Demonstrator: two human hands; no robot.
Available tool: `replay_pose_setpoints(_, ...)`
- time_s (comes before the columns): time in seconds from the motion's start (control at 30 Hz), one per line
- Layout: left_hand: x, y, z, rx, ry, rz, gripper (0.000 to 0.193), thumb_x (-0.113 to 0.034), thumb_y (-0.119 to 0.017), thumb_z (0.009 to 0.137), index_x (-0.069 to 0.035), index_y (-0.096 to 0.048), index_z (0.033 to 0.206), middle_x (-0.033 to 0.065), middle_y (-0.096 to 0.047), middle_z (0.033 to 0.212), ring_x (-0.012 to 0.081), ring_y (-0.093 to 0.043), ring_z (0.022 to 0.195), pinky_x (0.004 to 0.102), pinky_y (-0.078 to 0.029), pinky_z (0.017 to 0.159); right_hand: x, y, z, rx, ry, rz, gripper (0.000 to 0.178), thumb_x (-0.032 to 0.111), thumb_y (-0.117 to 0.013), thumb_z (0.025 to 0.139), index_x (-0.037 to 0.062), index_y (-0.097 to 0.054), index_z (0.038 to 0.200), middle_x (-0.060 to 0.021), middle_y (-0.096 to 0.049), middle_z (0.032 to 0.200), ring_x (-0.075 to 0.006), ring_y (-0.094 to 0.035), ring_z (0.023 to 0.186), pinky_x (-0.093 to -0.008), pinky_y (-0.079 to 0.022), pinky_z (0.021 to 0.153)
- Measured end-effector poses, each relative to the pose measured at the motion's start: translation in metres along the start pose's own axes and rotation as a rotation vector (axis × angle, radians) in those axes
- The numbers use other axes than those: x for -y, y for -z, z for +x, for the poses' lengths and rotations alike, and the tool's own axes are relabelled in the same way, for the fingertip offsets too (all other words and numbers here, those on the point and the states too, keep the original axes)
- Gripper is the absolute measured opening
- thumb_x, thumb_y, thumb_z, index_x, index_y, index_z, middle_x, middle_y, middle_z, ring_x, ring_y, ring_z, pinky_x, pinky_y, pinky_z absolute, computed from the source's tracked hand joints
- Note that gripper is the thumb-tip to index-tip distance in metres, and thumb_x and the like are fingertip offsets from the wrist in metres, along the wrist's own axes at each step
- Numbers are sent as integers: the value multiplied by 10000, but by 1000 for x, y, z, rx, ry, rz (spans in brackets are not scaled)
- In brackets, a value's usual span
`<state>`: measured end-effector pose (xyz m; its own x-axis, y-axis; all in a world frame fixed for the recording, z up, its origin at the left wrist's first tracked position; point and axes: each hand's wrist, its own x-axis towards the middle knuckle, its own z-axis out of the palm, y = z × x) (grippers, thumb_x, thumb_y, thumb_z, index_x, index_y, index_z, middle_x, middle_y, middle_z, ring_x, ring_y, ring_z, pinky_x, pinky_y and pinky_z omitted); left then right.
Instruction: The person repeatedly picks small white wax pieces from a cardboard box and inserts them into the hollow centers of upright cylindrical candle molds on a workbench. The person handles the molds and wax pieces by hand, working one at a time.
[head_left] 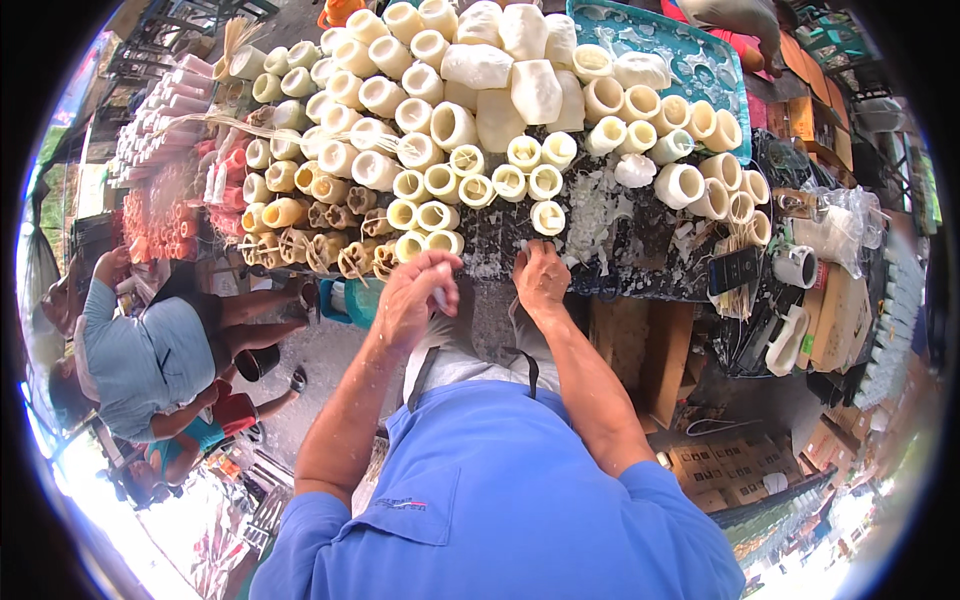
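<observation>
My left hand (418,298) hovers just off the near table edge, its fingers curled and a little blurred; whether the pale spot by its thumb is a held piece cannot be made out. At the table edge, my right hand (542,276) has its fingers bent together, with a small whitish bit at the tips too small to name. Just beyond it stands a cream hollow wax cylinder (547,217) with pale stuff inside. More such cream cylinders (440,183) stand in rows, and a pair of them (443,242) sits close to my left hand.
White flakes (600,215) litter the dark tabletop. Large wax blocks (525,95) are piled at the back before a teal tray (700,60). Brown textured cylinders (355,255) and pink ones (160,225) stand left. A phone (733,270) and a mug (795,266) lie right. Another person (160,340) is at left.
</observation>
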<state>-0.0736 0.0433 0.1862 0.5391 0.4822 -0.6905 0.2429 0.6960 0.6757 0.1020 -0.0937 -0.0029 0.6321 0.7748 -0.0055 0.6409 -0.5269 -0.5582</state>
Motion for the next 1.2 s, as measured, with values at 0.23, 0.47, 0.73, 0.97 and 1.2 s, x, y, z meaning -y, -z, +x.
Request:
replay_pose_setpoints(0.23,-55,18,121,-323,-769,1313,260,-221,-712,1013,-25,-746,1180,194,-749,995,406,-745,922,531,-578,835,17,-3,-14,-37,-108,-110,218,64,-710,956,-2,-596,1129,-212,-686,1001,-454,-712,962,-529,-599,794)
replay_pose_setpoints(0.47,-45,45,154,-254,-730,1343,186,-196,-686,1024,-36,-719,935,178,-717,902,435,-736,909,534,-576,802,78,43,-14,134,-339,470,209,56,-755,964,3,-711,1162,-185,-746,1016,-365,-736,869,-455,-584,767)
replay_pose_setpoints(0.73,-47,75,144,-109,-589,994,146,-130,-681,1038,1,-702,1099,249,-753,910,433,-760,866,486,-576,800,163,57,55,-111,-49,428,231,-20,-740,945,-39,-713,1174,-219,-755,1067,-405,-752,937,-462,-611,829)
replay_pose_setpoints(0.97,-55,83,146,5,-617,925,158,-125,-677,1045,18,-697,1110,238,-737,860,378,-745,771,439,-573,746,177,14,99,-245,239,249,257,-80,-750,899,-64,-711,1152,-241,-754,1065,-435,-755,953,-480,-619,834)
replay_pose_setpoints(1.2,-84,88,117,132,-476,1043,551,25,-585,975,-23,-473,1512,256,-734,1179,408,-738,1011,481,-565,887,187,48,71,-1,-103,382,276,-7,-784,949,-36,-742,1221,-199,-762,1047,-283,-760,861,-379,-603,759)
